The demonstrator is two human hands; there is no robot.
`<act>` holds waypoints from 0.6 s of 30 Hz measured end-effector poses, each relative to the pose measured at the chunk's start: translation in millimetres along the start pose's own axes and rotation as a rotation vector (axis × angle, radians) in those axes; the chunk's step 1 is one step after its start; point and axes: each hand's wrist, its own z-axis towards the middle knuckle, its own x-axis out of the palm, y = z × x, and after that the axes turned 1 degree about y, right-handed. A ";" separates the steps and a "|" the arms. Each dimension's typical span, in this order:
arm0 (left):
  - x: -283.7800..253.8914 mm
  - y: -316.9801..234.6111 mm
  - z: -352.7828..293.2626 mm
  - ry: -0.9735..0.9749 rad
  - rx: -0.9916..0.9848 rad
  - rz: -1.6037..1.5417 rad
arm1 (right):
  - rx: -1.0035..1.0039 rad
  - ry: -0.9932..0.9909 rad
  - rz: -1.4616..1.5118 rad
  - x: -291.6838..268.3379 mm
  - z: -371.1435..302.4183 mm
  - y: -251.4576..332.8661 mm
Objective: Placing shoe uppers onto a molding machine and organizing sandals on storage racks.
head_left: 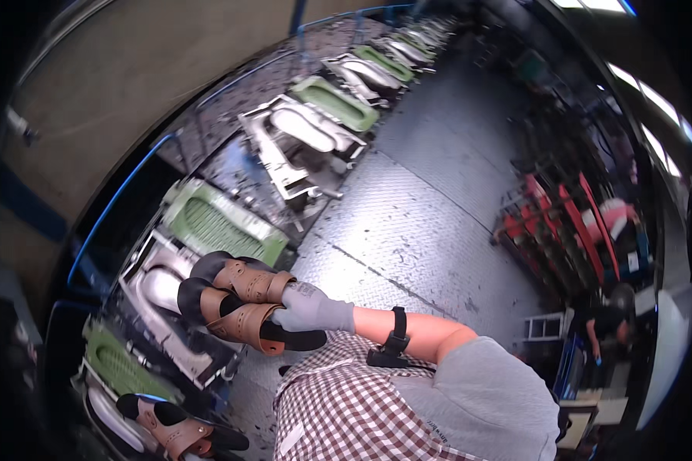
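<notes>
My right hand [306, 306], in a grey glove, is closed on a pair of brown strapped sandals [242, 288] with dark soles. The sandals are held together over an open metal sole mould [161, 288] beside the walkway. At the lower left, another brown sandal [165, 430] with a dark sole is held over the nearest mould [108, 411]. Only a sliver of my gloved left hand [195, 457] shows by its strap at the lower edge; most of that hand lies out of the picture.
A row of moulds with green halves [223, 223] runs into the distance along blue rails [123, 200]. The metal walkway [407, 207] has a raised tread pattern. On the right stand a red rack [557, 223], a person in pink [611, 219] and another in dark clothes [607, 330].
</notes>
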 end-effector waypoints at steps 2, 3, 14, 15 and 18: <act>69.5 -54.0 10.8 0.210 0.068 -0.059 | 0.190 -0.216 0.044 -54.7 -52.8 -53.9; 111.6 -78.7 9.5 0.321 0.103 -0.096 | 0.288 -0.328 0.114 -80.4 -75.1 -83.4; 552.2 -265.4 -234.5 1.443 0.395 -0.222 | 0.922 -1.084 0.346 -275.9 -381.8 -287.3; 578.2 -278.3 -276.3 1.463 0.377 -0.184 | 0.963 -1.128 0.395 -279.7 -402.5 -304.6; 653.6 -319.7 -374.6 1.753 0.225 -0.145 | 1.058 -1.302 0.506 -288.3 -453.1 -362.0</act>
